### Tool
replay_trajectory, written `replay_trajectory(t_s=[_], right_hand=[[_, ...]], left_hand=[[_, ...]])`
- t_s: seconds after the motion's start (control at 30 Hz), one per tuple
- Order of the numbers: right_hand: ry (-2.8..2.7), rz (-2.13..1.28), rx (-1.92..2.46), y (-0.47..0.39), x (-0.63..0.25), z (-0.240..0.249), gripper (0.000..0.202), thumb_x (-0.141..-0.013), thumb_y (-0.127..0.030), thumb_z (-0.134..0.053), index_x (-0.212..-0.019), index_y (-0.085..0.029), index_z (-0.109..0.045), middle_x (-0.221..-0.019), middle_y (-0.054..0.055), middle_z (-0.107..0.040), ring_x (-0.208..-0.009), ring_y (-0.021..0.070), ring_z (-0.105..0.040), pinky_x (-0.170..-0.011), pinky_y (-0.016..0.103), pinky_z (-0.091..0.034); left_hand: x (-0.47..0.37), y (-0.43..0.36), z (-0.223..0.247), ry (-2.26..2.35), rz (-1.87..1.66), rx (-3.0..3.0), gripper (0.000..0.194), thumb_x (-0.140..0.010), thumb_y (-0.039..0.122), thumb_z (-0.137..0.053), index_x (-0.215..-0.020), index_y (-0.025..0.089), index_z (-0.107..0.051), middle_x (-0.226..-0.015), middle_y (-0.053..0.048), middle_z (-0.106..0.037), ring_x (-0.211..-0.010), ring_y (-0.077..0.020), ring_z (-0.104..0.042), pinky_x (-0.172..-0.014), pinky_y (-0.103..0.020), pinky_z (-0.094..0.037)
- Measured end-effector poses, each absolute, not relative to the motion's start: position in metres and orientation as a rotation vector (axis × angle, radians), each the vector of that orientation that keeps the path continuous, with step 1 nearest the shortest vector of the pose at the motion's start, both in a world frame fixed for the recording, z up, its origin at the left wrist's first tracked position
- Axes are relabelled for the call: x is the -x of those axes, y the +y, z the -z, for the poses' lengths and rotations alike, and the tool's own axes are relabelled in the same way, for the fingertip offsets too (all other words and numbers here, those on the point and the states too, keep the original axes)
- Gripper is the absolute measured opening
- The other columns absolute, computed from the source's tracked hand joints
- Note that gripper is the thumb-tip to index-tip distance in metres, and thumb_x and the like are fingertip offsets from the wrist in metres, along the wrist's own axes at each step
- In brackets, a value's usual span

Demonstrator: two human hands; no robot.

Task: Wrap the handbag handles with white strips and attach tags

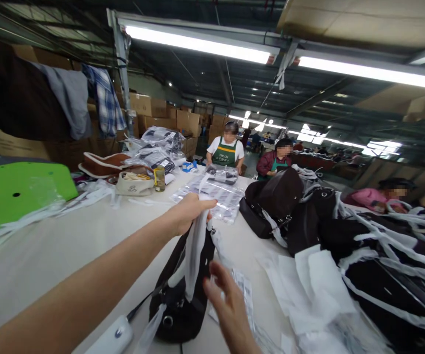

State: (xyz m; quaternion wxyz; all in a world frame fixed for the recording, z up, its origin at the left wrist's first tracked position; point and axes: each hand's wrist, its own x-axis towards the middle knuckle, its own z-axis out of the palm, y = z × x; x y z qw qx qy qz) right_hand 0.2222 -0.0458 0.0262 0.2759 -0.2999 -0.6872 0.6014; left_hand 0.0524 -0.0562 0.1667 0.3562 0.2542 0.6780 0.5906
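Observation:
A black bag [179, 314] stands on the table in front of me, with metal rings and a zip pull at its near end. My left hand [190, 211] is closed round a strap wrapped in white paper [196, 250], held up over the bag. One end of the wrapping rises above the fingers. To the right of the bag, my right hand [229, 300] is open, its fingers apart and slightly blurred, holding nothing. White wrapping also covers a strap part [218, 243] hanging at the bag's far right side.
Black bags with white-wrapped straps [279, 201] are piled at the right, beside white paper sheets [312, 290]. Clear plastic bags [216, 196] lie ahead. A white device [112, 337] sits at the near left, a green board [20, 196] farther left. Co-workers [225, 147] are across the table.

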Motion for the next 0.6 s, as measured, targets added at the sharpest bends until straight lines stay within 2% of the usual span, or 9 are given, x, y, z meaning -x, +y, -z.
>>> replay_trajectory(t_s=[0.1, 0.17, 0.23, 0.3, 0.37, 0.4, 0.47, 0.53, 0.6], right_hand=[[-1.453, -2.076, 0.520, -0.027, -0.172, -0.073, 0.037, -0.072, -0.041, -0.059, -0.103, -0.021, -0.059, -0.107, 0.004, -0.063, -0.105, 0.0228, -0.053, -0.090, 0.036, -0.041], [-1.298, -2.322, 0.391, -0.018, -0.148, -0.095, 0.028, -0.068, -0.038, -0.061, -0.090, -0.019, -0.062, -0.088, 0.003, -0.067, -0.092, 0.0224, -0.058, -0.081, 0.035, -0.046], [-1.159, -2.530, 0.362, -0.013, -0.136, -0.109, 0.024, -0.067, -0.038, -0.061, -0.078, -0.017, -0.063, -0.070, 0.004, -0.066, -0.076, 0.0211, -0.061, -0.070, 0.034, -0.049], [-1.012, -2.646, 0.373, -0.009, -0.132, -0.119, 0.022, -0.069, -0.037, -0.059, -0.075, -0.015, -0.061, -0.059, 0.002, -0.061, -0.061, 0.0168, -0.058, -0.062, 0.031, -0.049], [-0.941, -2.640, 0.370, -0.006, -0.131, -0.126, 0.018, -0.071, -0.031, -0.059, -0.079, -0.014, -0.061, -0.054, -0.001, -0.056, -0.049, 0.0109, -0.051, -0.054, 0.027, -0.047], [-0.948, -2.615, 0.363, -0.004, -0.130, -0.130, 0.017, -0.072, -0.027, -0.059, -0.081, -0.013, -0.060, -0.052, -0.002, -0.054, -0.045, 0.0084, -0.048, -0.052, 0.024, -0.045], [-0.991, -2.568, 0.351, 0.000, -0.129, -0.134, 0.016, -0.073, -0.024, -0.058, -0.083, -0.012, -0.059, -0.050, -0.005, -0.050, -0.042, 0.0055, -0.042, -0.048, 0.021, -0.043], [-1.034, -2.530, 0.364, 0.002, -0.127, -0.137, 0.016, -0.072, -0.023, -0.059, -0.083, -0.012, -0.059, -0.049, -0.006, -0.047, -0.041, 0.0046, -0.039, -0.047, 0.020, -0.041], [-1.064, -2.499, 0.394, 0.002, -0.126, -0.138, 0.018, -0.070, -0.023, -0.061, -0.083, -0.012, -0.058, -0.049, -0.007, -0.046, -0.040, 0.0041, -0.037, -0.046, 0.020, -0.041]], left_hand=[[-0.084, -0.078, -0.155, 2.024, -1.609, -0.845, 0.030, -0.074, 0.036, -0.055, -0.093, 0.013, -0.054, -0.098, -0.010, -0.059, -0.098, -0.0248, -0.051, -0.088, -0.040, -0.040], [-0.110, -0.103, -0.134, 2.309, -1.710, -1.067, 0.041, -0.081, 0.034, -0.046, -0.116, 0.013, -0.044, -0.123, -0.014, -0.047, -0.118, -0.0256, -0.039, -0.101, -0.042, -0.029], [-0.131, -0.135, -0.095, 2.488, -1.867, -1.198, 0.047, -0.085, 0.027, -0.038, -0.130, 0.017, -0.029, -0.136, -0.011, -0.036, -0.125, -0.0210, -0.032, -0.105, -0.038, -0.026], [-0.137, -0.172, -0.041, 2.644, -1.847, -1.271, 0.051, -0.084, 0.019, -0.038, -0.133, 0.021, -0.024, -0.137, -0.009, -0.034, -0.127, -0.0199, -0.030, -0.106, -0.036, -0.027], [-0.130, -0.209, 0.023, 2.884, -1.571, -1.210, 0.052, -0.082, 0.018, -0.040, -0.132, 0.022, -0.026, -0.132, -0.010, -0.040, -0.124, -0.0213, -0.035, -0.102, -0.037, -0.033], [-0.122, -0.227, 0.054, 3.035, -1.348, -1.132, 0.053, -0.081, 0.019, -0.042, -0.132, 0.016, -0.027, -0.129, -0.014, -0.043, -0.122, -0.0248, -0.037, -0.100, -0.041, -0.035], [-0.106, -0.257, 0.107, 3.135, -0.584, -0.877, 0.055, -0.073, 0.015, -0.047, -0.126, 0.004, -0.037, -0.124, -0.021, -0.048, -0.121, -0.0340, -0.037, -0.095, -0.048, -0.037], [-0.092, -0.277, 0.141, 3.036, -0.029, -0.756, 0.062, -0.065, 0.005, -0.047, -0.127, 0.006, -0.038, -0.131, -0.018, -0.043, -0.125, -0.0335, -0.031, -0.100, -0.048, -0.029], [-0.083, -0.287, 0.156, 2.934, 0.150, -0.711, 0.058, -0.068, 0.006, -0.046, -0.126, 0.008, -0.040, -0.128, -0.016, -0.047, -0.122, -0.0289, -0.039, -0.099, -0.045, -0.031]])
